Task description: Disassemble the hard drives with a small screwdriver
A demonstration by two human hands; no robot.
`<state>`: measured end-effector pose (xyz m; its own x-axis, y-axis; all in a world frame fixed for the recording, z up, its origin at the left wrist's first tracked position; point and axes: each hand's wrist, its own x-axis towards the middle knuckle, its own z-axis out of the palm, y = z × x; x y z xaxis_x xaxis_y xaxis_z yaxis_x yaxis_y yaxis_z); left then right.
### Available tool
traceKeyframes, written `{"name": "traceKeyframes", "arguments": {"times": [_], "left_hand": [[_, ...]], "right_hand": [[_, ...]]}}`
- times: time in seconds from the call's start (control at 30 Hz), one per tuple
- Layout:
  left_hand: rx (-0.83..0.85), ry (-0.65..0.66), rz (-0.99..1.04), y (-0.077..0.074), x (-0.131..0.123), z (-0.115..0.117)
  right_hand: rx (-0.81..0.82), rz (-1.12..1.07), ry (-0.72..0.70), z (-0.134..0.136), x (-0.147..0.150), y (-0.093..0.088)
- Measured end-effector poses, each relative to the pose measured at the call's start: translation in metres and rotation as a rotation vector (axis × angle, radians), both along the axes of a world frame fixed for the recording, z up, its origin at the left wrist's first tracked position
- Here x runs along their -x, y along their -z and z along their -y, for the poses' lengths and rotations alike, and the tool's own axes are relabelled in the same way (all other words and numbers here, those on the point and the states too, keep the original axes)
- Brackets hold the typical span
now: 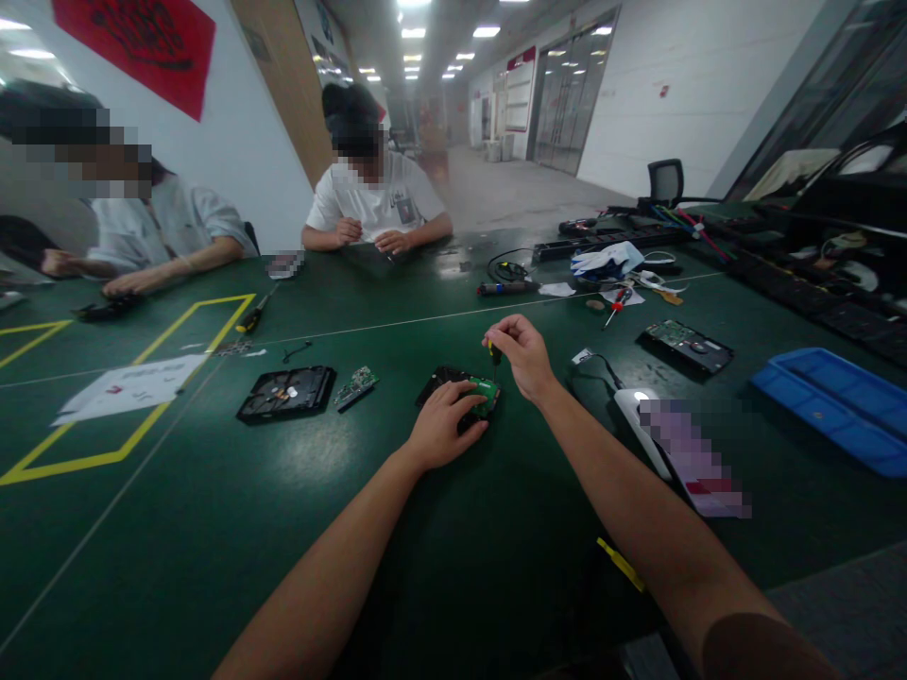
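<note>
A black hard drive (443,382) with a green circuit board (486,394) lies on the dark green table (213,529) in front of me. My left hand (443,425) lies on top of the drive with its fingers curled over it, holding it down. My right hand (521,354) is closed around the handle of a small screwdriver (494,356), which stands upright with its tip on the green board.
Another opened hard drive (287,392) and a loose green board (356,386) lie to the left. A third drive (686,345), a blue tray (836,401), a white device (641,416), tools and cables sit to the right. Two people sit across the table.
</note>
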<state>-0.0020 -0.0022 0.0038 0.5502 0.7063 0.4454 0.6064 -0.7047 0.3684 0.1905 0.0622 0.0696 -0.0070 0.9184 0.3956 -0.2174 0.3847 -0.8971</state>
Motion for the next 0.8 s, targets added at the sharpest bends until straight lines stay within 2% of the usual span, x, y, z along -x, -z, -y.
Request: {"name": "traceKeyframes", "arguments": {"times": [0.13, 0.5, 0.8], "left_hand": [[0.005, -0.009, 0.012, 0.0014, -0.0007, -0.0007], [0.003, -0.005, 0.019, 0.0027, -0.0004, -0.0012], [0.006, -0.003, 0.005, 0.0009, -0.0004, -0.0007]], "right_hand": [[-0.013, -0.003, 0.000, -0.0017, -0.0039, -0.0011], [-0.001, -0.111, -0.139, -0.0039, -0.0032, 0.0052], [0.025, -0.024, -0.038, -0.0013, -0.0032, 0.0017]]}}
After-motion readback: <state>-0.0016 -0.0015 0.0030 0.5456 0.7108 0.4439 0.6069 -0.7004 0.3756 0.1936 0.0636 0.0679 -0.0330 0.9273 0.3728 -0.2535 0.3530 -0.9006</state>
